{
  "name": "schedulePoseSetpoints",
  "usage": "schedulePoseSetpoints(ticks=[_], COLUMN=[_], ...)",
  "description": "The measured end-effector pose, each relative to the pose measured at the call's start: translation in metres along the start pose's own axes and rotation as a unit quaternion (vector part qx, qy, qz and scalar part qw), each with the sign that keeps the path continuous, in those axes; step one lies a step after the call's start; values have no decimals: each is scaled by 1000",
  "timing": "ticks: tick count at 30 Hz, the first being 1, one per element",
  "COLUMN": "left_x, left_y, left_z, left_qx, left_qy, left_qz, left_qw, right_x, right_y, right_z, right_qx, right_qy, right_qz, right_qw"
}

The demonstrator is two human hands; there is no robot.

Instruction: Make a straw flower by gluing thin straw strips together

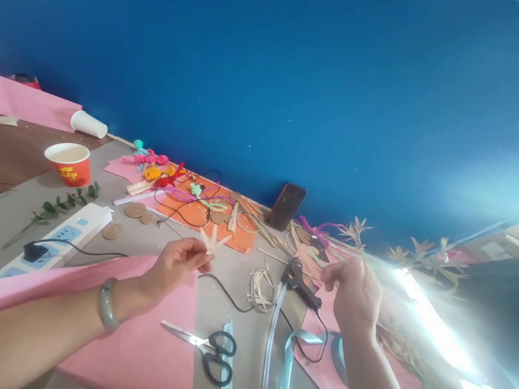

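Note:
My left hand point(187, 258) pinches a small pale flower point(213, 240) of pointed, straw-like petals between thumb and fingertips, above the pink paper. My right hand point(356, 292) is raised at the right with its fingers curled together; whatever it may hold is hidden and blurred. Just left of it lies a black glue gun point(302, 282) with a clear glue stick point(271, 349) beside it. Scissors point(209, 347) with black handles rest below my hands, partly over a light blue ribbon point(227, 381). A ring of pale strips point(262, 289) lies between my hands.
A white power strip point(85, 225), a red paper cup point(68, 164) and a green leafy sprig point(55, 210) occupy the left side. A phone point(286, 207) leans on the blue wall point(257, 88). Orange paper point(237, 237) lies under craft pieces at the back.

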State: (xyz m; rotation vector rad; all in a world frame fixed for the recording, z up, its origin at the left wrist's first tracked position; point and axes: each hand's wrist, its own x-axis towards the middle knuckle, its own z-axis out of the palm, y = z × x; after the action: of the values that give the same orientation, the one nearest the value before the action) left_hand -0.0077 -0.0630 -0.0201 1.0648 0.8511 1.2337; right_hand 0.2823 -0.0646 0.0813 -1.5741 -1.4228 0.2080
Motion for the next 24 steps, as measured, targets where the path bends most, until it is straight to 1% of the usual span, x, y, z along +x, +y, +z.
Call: schedulePoseSetpoints(ticks=[2,4,7,9,10,12,14,15,16,19,21,24], left_x=[0,1,2,2,2,2,1,1,1,0,0,-1], left_y=[0,-1,-2,-1,-1,0,0,0,0,-1,-1,-1], left_z=[0,-1,-2,-2,-2,-2,-2,-2,-2,-3,-3,-3], left_qx=[-1,-2,-1,0,0,1,3,5,6,7,5,15], left_qy=[-2,-2,-1,-3,-4,-4,-8,-11,-13,-12,-7,-10], left_qz=[1,4,6,6,6,8,9,9,10,11,9,0], left_qw=[1000,1000,1000,1000,1000,1000,1000,1000,1000,1000,1000,1000], right_x=[-7,-11,-14,-16,-17,-18,-20,-20,-21,-24,-27,-31], right_y=[2,4,5,4,4,5,7,8,10,14,16,19], right_z=[5,9,14,18,20,23,25,25,25,25,26,26], right_qx=[-23,-59,-100,-128,-146,-188,-230,-246,-259,-277,-281,-302], right_qy=[-41,-89,-170,-204,-204,-166,-135,-139,-156,-250,-301,-355], right_qz=[6,-13,-92,-157,-185,-227,-250,-256,-258,-254,-239,-197], right_qw=[999,994,976,958,950,941,931,925,918,892,879,862])
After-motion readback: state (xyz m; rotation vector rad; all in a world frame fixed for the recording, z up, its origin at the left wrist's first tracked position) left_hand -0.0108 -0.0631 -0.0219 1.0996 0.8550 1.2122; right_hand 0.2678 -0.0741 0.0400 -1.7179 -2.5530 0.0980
